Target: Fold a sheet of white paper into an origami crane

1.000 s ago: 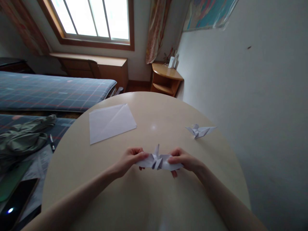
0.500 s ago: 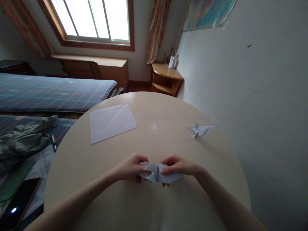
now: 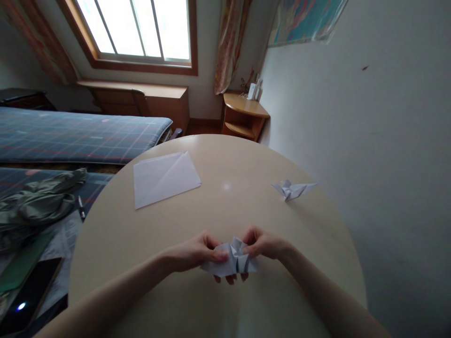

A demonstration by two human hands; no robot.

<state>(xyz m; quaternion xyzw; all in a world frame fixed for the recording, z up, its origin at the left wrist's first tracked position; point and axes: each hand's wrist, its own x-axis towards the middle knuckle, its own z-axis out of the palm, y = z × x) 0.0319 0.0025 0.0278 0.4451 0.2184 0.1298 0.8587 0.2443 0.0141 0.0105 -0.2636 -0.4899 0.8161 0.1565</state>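
A partly folded piece of white paper [image 3: 225, 266] is held between my two hands over the near part of the round table. My left hand [image 3: 202, 253] grips its left side, thumb on top and fingertips showing below. On the right side, my right hand [image 3: 262, 242] pinches the paper with the thumb in front. Folded flaps stand up at the middle of the piece, between the thumbs. Farther back on the right lies a white folded paper bird [image 3: 294, 190], touched by neither hand.
Flat white sheets [image 3: 165, 179] lie at the back left of the cream round table [image 3: 229, 155]. Left of the table are a black phone [image 3: 31, 291], a green folder [image 3: 26, 263], a pen [image 3: 81, 207] and crumpled grey-green cloth [image 3: 38, 202]. A wall [image 3: 380, 155] borders the right.
The folded paper has been turned, so its upright flaps now sit nearer my right hand. My left thumb has moved onto its broad left flap, and both hands have shifted their grip.
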